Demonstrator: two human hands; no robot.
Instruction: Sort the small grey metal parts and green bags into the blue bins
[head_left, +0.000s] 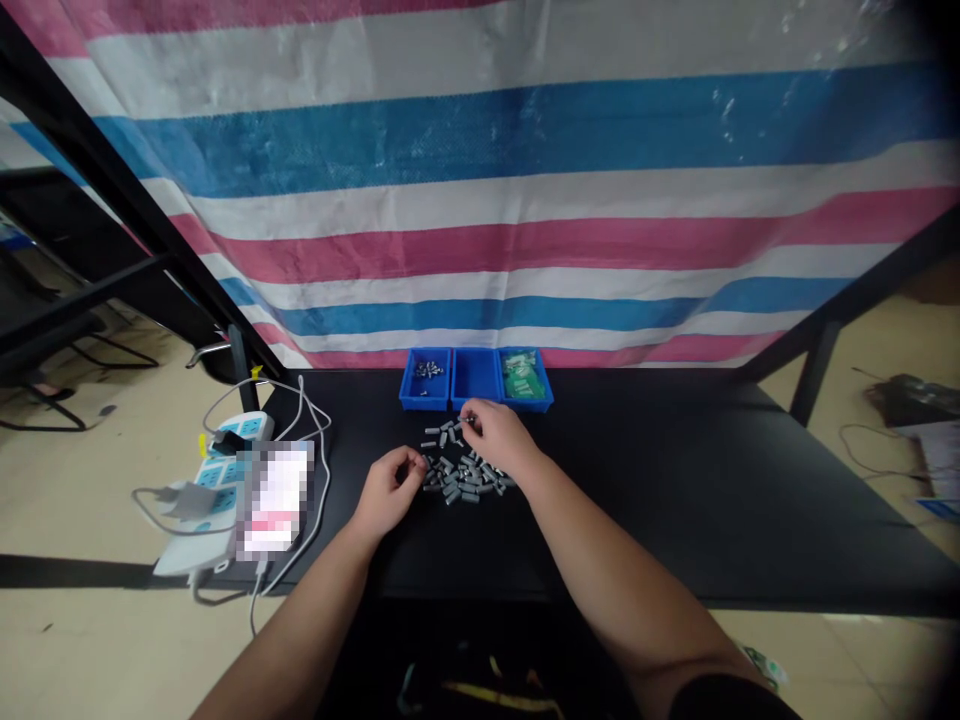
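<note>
Many small grey cylinders (469, 491) lie in a loose pile on the black table, and a few more are spread just behind it. At the pile's left edge, my left hand (391, 488) has its thumb and index finger curled together; whatever is between them is too small to make out. My right hand (496, 432) is above the back of the pile, in front of the blue bins. Its fingertips pinch a small piece that looks like one of the grey cylinders, partly hidden by the fingers.
Three joined blue bins stand behind the pile: the left bin (409, 392) holds small metal parts, the middle bin (476, 375) shows a bare bottom, the right bin (534, 405) holds green and white pieces. Left are a power strip (180, 550), cables and a blurred phone (276, 495). Striped sheeting (495, 240) hangs behind.
</note>
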